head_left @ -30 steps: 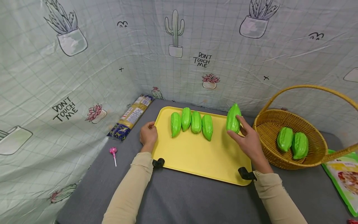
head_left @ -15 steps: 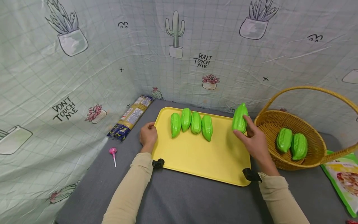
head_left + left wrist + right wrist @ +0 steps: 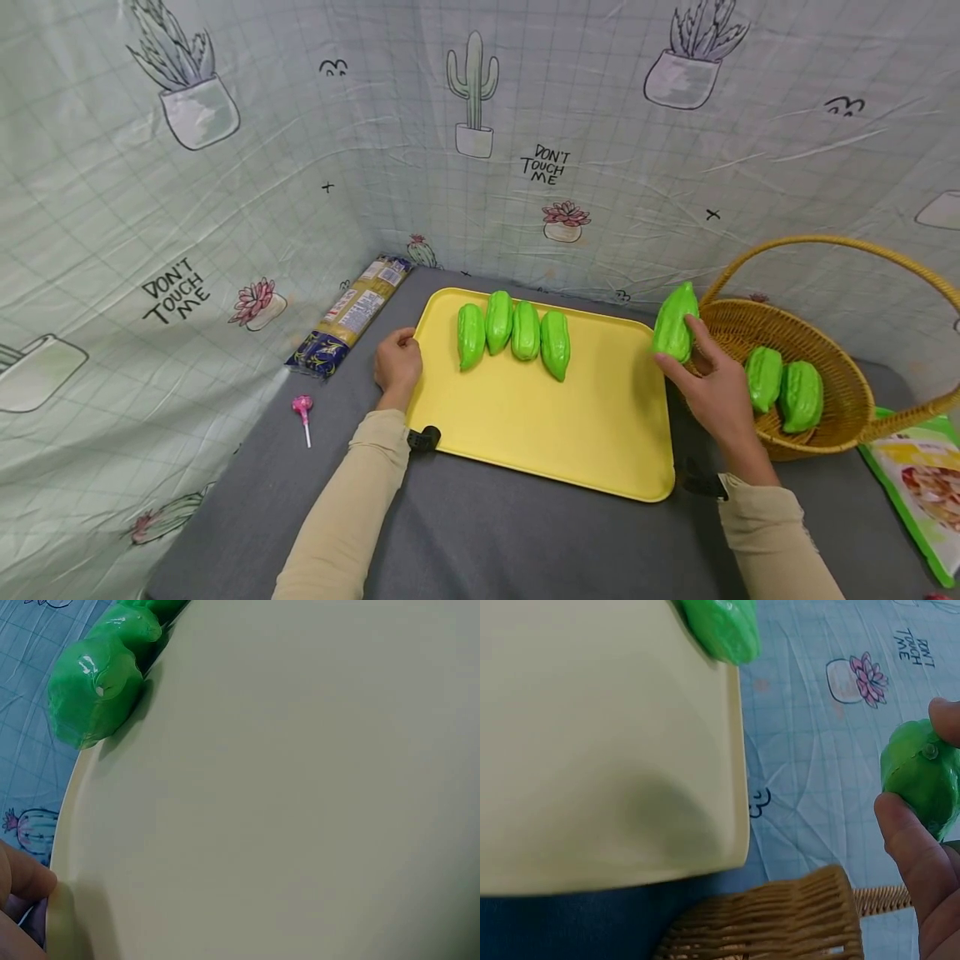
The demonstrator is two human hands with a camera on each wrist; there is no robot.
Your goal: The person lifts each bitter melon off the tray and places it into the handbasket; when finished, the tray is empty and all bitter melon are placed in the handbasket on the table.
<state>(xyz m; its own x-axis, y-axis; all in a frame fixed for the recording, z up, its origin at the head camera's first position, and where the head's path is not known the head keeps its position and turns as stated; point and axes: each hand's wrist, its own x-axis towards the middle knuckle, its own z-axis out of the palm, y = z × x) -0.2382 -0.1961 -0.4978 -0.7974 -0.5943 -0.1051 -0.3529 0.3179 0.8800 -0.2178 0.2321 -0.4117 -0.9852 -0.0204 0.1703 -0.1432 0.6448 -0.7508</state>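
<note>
In the head view my right hand (image 3: 718,390) pinches a shiny green, ridged bitter melon (image 3: 674,323) between thumb and fingers. It is raised above the gap between the yellow tray (image 3: 525,425) and the wicker basket (image 3: 858,383). The right wrist view shows the same bitter melon (image 3: 919,772) from its blunt end. My left hand (image 3: 399,365) grips the tray's left rim; its fingertips (image 3: 37,879) appear at that rim in the left wrist view. Several more bitter melons (image 3: 527,330) lie side by side along the tray's back. Two others (image 3: 802,396) are inside the basket.
The basket's tall handle (image 3: 832,241) arches over its opening. A noodle-like packet (image 3: 356,312) and a pink lollipop (image 3: 303,405) lie left of the tray. At the right edge is a green-edged food bag (image 3: 922,475). Printed cloth walls (image 3: 630,167) stand behind the grey table.
My right hand has carried the bitter melon rightward from above the tray to the basket's left rim. My left hand stays on the tray's edge.
</note>
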